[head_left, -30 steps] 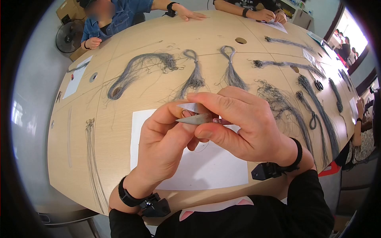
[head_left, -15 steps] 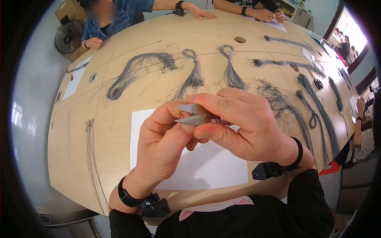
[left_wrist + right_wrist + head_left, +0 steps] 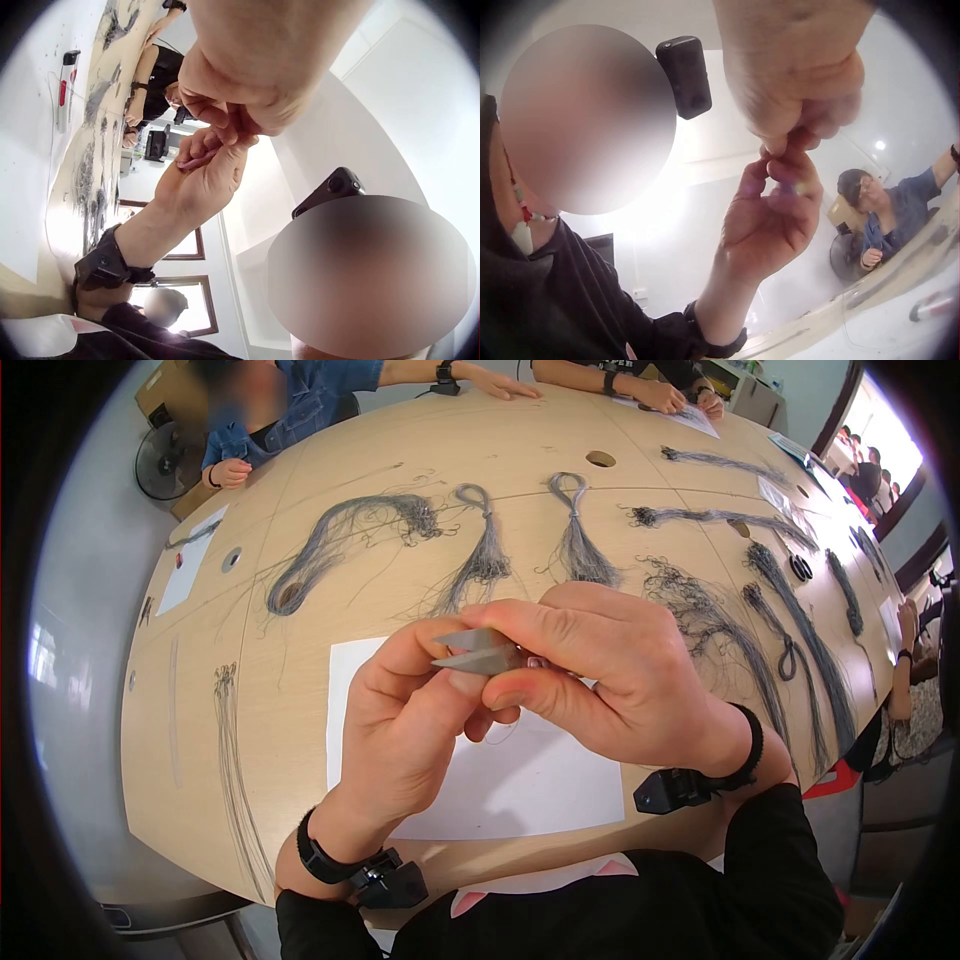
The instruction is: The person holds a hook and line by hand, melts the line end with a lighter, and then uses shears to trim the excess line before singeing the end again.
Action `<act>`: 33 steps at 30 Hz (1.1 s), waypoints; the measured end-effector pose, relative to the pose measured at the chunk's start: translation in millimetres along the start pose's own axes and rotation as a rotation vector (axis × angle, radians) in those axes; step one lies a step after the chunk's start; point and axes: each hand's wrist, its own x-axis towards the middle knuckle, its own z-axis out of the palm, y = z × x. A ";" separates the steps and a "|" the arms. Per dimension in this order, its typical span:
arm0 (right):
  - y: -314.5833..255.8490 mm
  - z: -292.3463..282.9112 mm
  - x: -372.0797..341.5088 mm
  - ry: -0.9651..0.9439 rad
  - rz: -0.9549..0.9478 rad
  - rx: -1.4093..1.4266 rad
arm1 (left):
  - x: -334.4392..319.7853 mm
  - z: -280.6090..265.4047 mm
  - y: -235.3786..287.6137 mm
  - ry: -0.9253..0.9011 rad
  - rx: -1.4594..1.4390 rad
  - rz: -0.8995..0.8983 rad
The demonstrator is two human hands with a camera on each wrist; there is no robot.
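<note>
My right hand (image 3: 615, 665) grips small snips with grey pointed blades (image 3: 480, 658), a little apart and pointing left. Their pink handle (image 3: 196, 161) shows in the left wrist view, between the right hand's fingers. Close against the blades, my left hand (image 3: 400, 710) has thumb and forefinger brought together, other fingers curled. A fine line (image 3: 510, 733) loops just below the fingertips; what the left fingers pinch is mostly hidden, and I cannot tell its exact shape. Both hands are over a white sheet of paper (image 3: 560, 790).
Grey bundles of thin line, such as a looped one (image 3: 580, 540) and a long tangled one (image 3: 335, 535), lie across the table. Black-handled scissors (image 3: 801, 568) lie at right. A slim white-and-red tool (image 3: 66, 94) rests on the paper. People's arms (image 3: 490, 380) lean on the far edge.
The blades of the snips have come closer together, and their tips have shifted slightly left. Both hands otherwise keep nearly the same place and hold.
</note>
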 end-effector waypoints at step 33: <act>-3.0 -9.9 -1.6 -0.021 0.195 0.311 | 2.6 -3.2 -6.0 -0.067 0.202 0.142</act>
